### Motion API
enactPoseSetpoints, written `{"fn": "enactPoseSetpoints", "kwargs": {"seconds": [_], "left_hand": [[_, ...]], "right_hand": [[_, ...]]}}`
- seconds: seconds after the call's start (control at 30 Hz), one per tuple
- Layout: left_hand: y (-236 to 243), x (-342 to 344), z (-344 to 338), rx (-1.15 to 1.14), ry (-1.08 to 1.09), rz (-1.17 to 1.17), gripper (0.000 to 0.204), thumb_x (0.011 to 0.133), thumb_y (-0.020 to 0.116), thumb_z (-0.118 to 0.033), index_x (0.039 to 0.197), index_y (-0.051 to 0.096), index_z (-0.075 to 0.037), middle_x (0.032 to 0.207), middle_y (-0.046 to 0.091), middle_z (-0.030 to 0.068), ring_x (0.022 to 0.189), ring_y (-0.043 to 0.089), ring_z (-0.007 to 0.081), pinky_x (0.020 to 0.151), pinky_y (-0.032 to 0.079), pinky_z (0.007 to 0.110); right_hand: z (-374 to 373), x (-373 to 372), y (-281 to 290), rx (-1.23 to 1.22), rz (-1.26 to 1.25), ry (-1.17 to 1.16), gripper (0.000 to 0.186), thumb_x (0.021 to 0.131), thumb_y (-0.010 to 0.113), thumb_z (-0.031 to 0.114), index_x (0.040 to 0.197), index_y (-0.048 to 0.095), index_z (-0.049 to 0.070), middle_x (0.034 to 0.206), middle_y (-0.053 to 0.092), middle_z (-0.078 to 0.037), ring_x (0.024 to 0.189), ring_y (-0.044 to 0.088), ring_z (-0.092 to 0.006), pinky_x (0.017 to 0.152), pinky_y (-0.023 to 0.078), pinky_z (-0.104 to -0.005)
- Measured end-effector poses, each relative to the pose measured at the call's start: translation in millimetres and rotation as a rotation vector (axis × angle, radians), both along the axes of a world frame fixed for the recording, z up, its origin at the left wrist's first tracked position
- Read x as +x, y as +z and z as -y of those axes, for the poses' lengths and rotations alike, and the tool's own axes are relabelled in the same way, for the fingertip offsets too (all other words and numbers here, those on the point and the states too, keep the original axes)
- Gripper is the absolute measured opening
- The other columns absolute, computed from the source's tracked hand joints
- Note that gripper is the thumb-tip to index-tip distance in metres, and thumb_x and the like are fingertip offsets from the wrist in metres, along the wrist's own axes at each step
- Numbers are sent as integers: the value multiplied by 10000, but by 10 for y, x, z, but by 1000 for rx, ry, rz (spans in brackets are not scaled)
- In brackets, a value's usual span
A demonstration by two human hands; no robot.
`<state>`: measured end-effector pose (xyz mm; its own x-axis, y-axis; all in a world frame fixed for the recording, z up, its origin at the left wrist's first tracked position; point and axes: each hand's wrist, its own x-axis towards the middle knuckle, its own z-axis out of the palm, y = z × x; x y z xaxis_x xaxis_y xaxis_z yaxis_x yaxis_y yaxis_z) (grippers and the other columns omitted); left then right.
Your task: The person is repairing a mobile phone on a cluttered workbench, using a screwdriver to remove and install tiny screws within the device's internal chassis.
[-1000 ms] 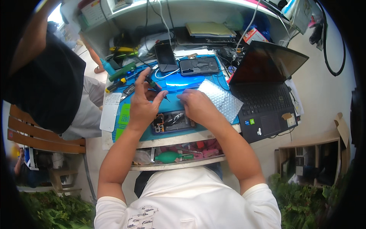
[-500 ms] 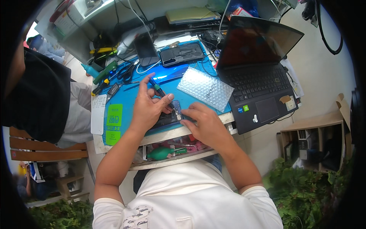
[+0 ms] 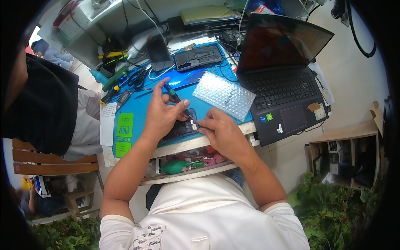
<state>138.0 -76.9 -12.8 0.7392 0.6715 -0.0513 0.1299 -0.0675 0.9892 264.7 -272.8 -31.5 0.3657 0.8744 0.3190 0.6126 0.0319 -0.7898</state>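
Note:
My left hand (image 3: 164, 112) is closed round a black-and-green screwdriver (image 3: 174, 94), angled down with its tip at the top end of an opened dark phone (image 3: 180, 130). My right hand (image 3: 218, 131) pinches that phone's right edge beside small metal parts, partly hiding them. The phone lies on a blue mat (image 3: 137, 108). Above my right hand is a sheet of bubble wrap (image 3: 223, 93); left of the phone lie green printed packets (image 3: 124, 125) and a white card (image 3: 107, 125).
An open laptop (image 3: 283, 100) fills the right. Behind are a black case (image 3: 198, 56), a dark phone (image 3: 157, 52), scissors (image 3: 137, 77) and tools. A person in a black shirt (image 3: 41, 108) is close on the left; an open drawer (image 3: 175, 166) is below the desk edge.
Since a second ago, the screwdriver has come down onto the phone, which is now turned at an angle. My right hand has taken its edge. The view has shifted.

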Motion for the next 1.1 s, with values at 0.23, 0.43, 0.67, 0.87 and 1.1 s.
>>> {"fn": "enactPoseSetpoints", "kwargs": {"seconds": [0.23,0.43,0.67,0.87,1.1], "left_hand": [[9,4,21,21,-1,-3,937,1008,884,-62,1721,278,-12,1052,760,145,792,809,192,662,705,326],[14,10,19,-10,2,-5,944,1011,884,-64,1726,269,-17,1065,750,139,803,808,189,661,709,325],[1,13,26,24,4,-4,947,1011,881,-60,1727,263,-19,1064,754,127,801,808,187,656,711,326],[17,13,44,39,10,-5,944,1014,876,-55,1728,260,-28,1069,750,117,805,809,185,657,715,331],[1,-14,79,83,4,18,940,1019,862,-27,1737,255,-43,1071,730,102,828,804,175,671,720,333]], "right_hand": [[1,-26,-73,40,44,-10,215,918,848,-19,1130,865,-44,1022,684,-165,1004,699,-347,904,585,-460],[6,-30,-63,50,46,-7,208,917,840,-27,1122,864,-55,1008,677,-162,999,697,-347,912,588,-464],[9,-32,-71,58,55,-9,210,919,839,-27,1126,864,-57,1006,674,-162,996,695,-346,902,589,-462],[9,-29,-61,56,45,-4,204,923,838,-22,1122,866,-57,1002,671,-161,991,693,-344,901,589,-463],[10,-34,-85,61,53,-6,211,924,834,-18,1129,859,-60,1014,672,-165,1000,695,-348,911,588,-466]]}}
